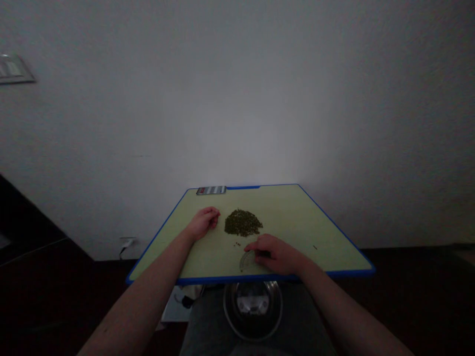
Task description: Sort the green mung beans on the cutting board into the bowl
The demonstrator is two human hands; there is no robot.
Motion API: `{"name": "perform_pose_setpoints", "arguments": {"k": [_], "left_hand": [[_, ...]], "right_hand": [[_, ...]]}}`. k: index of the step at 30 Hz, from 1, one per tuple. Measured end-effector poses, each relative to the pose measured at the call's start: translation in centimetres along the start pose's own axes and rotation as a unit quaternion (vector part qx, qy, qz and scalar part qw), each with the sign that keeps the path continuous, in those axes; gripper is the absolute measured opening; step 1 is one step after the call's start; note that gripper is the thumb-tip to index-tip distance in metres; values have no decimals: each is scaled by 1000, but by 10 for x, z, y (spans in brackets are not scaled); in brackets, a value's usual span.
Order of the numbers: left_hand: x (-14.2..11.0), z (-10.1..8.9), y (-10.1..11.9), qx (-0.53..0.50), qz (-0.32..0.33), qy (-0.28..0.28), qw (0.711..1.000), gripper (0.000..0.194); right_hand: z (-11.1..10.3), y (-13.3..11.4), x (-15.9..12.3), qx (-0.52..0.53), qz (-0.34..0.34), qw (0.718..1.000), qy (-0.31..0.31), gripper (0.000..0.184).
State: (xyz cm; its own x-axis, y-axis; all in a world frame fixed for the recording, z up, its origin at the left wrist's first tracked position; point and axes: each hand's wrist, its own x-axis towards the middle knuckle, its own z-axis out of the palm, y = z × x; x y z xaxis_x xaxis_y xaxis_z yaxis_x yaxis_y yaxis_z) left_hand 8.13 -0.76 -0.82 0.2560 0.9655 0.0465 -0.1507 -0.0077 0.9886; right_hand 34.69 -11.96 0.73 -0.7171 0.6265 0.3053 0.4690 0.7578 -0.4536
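Note:
A heap of small dark green grains (243, 223) lies in the middle of a pale yellow-green tabletop (293, 212). To its left, my left hand (204, 222) rests on the top with fingers curled together; whatever they may hold is hidden. My right hand (274, 253) lies low over the front part of the top, index finger stretched left and thumb apart from it. No held thing shows there. A few loose grains (237, 244) lie between the heap and that fingertip. Beside the fingers is a curved, protractor-like band of marks (244, 261), partly covered by the hand.
A shiny metal bowl (226, 309) sits on my lap below the table's blue front edge (208, 280). At the back left lies a flat phone-like object (211, 190). A small dark bit (315, 247) lies at right. The white wall (237, 99) stands behind.

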Motion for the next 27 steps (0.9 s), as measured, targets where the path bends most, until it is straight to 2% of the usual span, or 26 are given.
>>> {"name": "perform_pose_setpoints", "arguments": {"k": [13,27], "left_hand": [[-1,2,1,-5,-9,2,1000,18],[0,0,0,-4,-6,1,1000,19]], "right_hand": [[1,0,-7,34,-1,999,9,37],[1,-3,-9,100,70,992,21,37]]}}
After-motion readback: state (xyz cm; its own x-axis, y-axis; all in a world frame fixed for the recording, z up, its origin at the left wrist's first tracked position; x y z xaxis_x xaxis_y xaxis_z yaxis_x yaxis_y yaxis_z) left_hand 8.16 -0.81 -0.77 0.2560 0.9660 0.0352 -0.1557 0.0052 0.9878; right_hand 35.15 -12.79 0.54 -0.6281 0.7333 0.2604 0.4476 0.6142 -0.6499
